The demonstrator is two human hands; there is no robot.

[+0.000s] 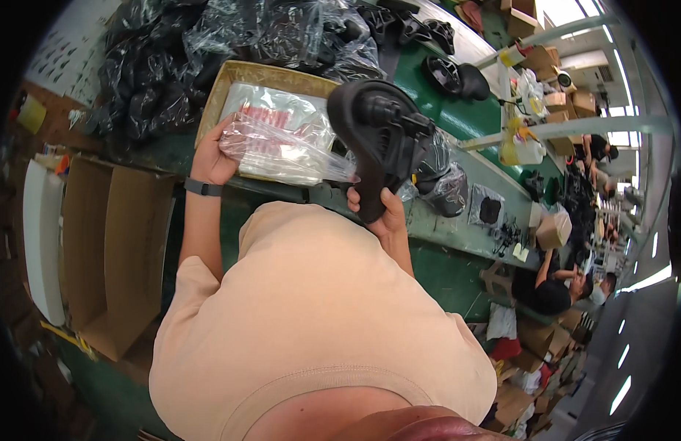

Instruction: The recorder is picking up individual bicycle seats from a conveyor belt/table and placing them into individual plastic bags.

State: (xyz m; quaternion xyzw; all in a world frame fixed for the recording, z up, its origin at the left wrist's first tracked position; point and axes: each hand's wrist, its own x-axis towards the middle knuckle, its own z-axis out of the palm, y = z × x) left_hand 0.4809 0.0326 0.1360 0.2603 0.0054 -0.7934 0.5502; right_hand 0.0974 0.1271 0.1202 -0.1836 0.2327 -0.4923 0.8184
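Note:
My left hand [214, 156] is closed on one end of a clear plastic bag [282, 153] with red printing. The bag stretches rightward across a shallow yellowish tray [213, 103], where a stack of similar clear bags [271, 95] lies. In my right hand [384, 212] is a black moulded plastic part [370, 121], held upright by its narrow lower end. It has a broad curved rim and a mechanism on its right face; its exact kind is unclear. The bag's far end reaches the black part near my right fingers; whether they touch the bag is hard to tell.
Black parts in clear bags [259, 37] are heaped behind the tray. Bagged parts [447, 191] lie to the right along the green bench. Open cardboard boxes [131, 250] stand at my left. Metal posts [561, 131] rise over the bench; a co-worker [550, 290] sits farther right.

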